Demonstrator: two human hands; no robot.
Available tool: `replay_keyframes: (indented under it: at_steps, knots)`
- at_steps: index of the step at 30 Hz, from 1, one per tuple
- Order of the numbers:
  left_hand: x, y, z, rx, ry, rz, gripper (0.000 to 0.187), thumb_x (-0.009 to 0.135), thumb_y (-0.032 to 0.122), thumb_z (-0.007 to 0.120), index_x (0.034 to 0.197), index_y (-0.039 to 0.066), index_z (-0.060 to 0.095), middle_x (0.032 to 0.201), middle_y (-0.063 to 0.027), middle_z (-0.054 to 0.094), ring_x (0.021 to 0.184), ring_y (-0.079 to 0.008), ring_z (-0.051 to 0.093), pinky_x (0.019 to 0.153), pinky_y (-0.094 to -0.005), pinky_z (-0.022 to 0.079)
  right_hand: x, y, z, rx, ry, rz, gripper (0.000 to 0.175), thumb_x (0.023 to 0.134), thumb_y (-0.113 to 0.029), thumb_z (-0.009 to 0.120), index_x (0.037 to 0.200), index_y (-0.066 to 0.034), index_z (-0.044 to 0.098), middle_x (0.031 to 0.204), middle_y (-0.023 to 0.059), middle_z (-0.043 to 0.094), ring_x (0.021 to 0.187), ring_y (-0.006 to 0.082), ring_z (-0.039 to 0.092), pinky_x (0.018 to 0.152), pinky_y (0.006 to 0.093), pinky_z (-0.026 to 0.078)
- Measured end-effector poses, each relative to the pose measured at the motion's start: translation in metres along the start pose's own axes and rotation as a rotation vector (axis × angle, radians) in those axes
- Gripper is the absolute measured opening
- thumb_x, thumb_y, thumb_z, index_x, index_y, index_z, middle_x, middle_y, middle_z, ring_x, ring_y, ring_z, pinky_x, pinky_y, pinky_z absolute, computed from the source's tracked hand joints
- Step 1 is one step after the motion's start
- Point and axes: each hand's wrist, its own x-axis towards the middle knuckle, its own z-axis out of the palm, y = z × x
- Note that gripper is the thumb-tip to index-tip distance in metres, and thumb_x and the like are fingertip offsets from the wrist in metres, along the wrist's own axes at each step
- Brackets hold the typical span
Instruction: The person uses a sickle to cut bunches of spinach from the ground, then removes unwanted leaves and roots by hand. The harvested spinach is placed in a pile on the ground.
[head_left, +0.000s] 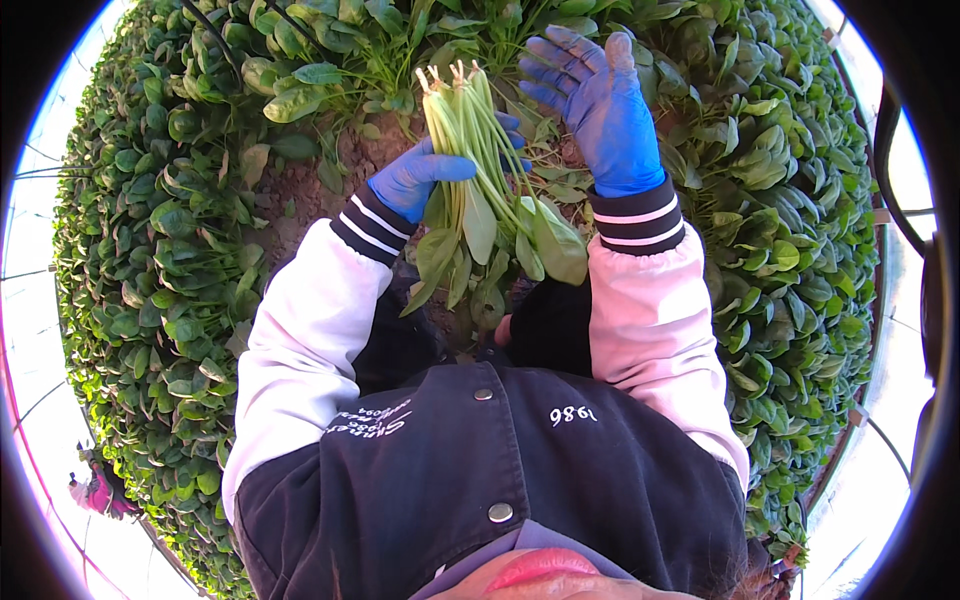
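A bunch of cut spinach (480, 172) is gripped in my left hand (420, 176), which wears a blue glove. Its pale stems with trimmed root ends point away from me, and the broad leaves hang towards my lap. The left thumb crosses the front of the stems, while the other fingers wrap behind them and partly show on the right side. My right hand (596, 105), also in a blue glove, is raised to the right of the stem ends. Its palm is turned up with the fingers spread, holding nothing and apart from the bunch.
Dense spinach plants (180, 247) grow on the left, with more spinach (772, 247) on the right and ahead. Bare brown soil (300, 202) and loose fallen leaves (559, 180) lie before me. Dark thin tubes (214, 37) cross the plants at upper left. Another person (101, 487) is at the far lower left.
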Motion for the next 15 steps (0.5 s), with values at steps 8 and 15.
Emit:
replay_keyframes:
  at_steps: [8,15]
  knots:
    - [0.001,0.004,0.003,-0.193,-0.023,0.038,0.075,0.077,0.028,0.071,0.138,-0.001,0.038,0.131,-0.0217,0.051,0.122,-0.0351,0.051,0.106,-0.0462,0.039,-0.003,-0.002,-0.013,0.178,-0.223,0.013,0.077,0.093,-0.063,0.035,0.133,0.0022,0.044,0.121,0.0191,0.059,0.102,0.0279,0.062,0.086,0.0370,0.051]
    - [0.002,0.002,0.017,-0.237,0.067,0.061,0.086,0.081,0.047,0.069,0.143,0.005,0.028,0.140,-0.0156,0.042,0.128,-0.0285,0.044,0.106,-0.0442,0.039,-0.015,0.004,0.008,0.028,-0.413,0.062,0.087,0.087,-0.072,0.035,0.133,0.0014,0.045,0.119,0.0175,0.060,0.101,0.0268,0.063,0.081,0.0345,0.053]
